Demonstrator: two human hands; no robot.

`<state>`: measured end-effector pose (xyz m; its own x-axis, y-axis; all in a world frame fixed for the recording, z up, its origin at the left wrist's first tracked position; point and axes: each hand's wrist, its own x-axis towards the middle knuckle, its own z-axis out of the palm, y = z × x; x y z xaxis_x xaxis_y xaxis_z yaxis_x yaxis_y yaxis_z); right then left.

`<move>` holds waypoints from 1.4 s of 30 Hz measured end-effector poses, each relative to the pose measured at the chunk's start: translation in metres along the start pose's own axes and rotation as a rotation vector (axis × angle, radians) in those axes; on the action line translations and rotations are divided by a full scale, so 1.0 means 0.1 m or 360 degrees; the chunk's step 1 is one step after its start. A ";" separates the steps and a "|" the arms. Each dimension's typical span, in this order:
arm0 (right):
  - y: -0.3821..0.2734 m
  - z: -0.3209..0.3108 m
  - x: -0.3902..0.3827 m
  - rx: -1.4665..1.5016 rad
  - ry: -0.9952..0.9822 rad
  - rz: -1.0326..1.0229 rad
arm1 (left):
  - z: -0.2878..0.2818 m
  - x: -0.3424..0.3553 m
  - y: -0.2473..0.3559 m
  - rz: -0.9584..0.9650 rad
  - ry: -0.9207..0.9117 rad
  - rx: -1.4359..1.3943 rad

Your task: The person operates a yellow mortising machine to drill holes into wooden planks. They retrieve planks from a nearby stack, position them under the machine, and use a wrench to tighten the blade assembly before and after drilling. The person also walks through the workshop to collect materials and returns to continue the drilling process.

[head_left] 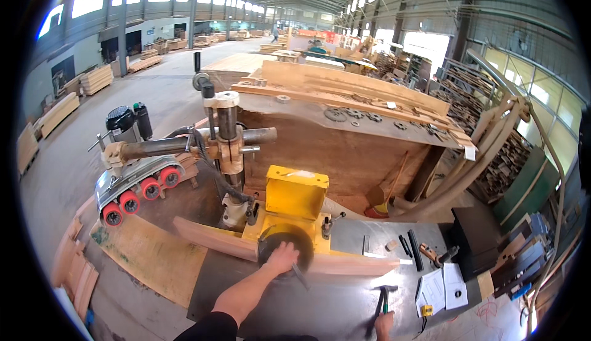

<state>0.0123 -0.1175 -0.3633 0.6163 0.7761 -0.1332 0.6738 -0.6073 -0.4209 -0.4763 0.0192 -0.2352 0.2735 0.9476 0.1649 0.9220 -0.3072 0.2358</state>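
My left hand (284, 256) reaches to the middle of the dark round cutter (269, 239) in the yellow machine housing (297, 188), its fingers curled. A grey tool (300, 279) juts out below it; what exactly the fingers grip is hidden. Pale wooden fence boards (348, 264) flank the cutter on the steel table (240, 292). At the lower right my right hand (384, 324) grips a hammer (385, 293) with a dark head and a green handle, low over the table.
A roller feeder with red wheels (151, 188) hangs at left. Papers (455, 282), a tape measure (427, 310), tools (412, 247) and a black box (474, 242) lie at right. Behind stand a cluttered bench (345, 119) and hoses (474, 162). A distant person (275, 33) is in the hall.
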 end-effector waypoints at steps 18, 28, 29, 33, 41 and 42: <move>-2.57 -1.19 -2.45 -0.0898 -0.1424 -0.1969 | -0.09 0.08 0.18 -0.0179 -0.0083 0.0188; -1.67 -0.56 -2.27 -0.0393 -0.1338 -0.1485 | 0.07 0.10 0.26 -0.0354 0.0099 0.0134; -1.95 -0.83 -2.47 -0.0533 -0.1465 -0.1608 | 0.02 0.07 0.20 -0.0252 0.0067 0.0124; -2.25 -1.11 -2.45 -0.0580 -0.1501 -0.1855 | -0.07 -0.02 0.06 -0.0063 -0.0029 0.0166; -0.84 0.15 -1.44 -0.0028 -0.0912 -0.1508 | 0.25 0.35 0.46 -0.0644 0.0327 0.0167; -1.12 -0.17 -1.88 -0.0155 -0.1131 -0.1533 | 0.17 0.20 0.38 -0.0592 0.0197 0.0118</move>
<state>-0.1725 -0.1986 -0.2760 -0.4997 0.8200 -0.2790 0.7814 0.2878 -0.5537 -0.4312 0.0281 -0.2388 -0.1136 0.9739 0.1966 0.9704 0.0663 0.2320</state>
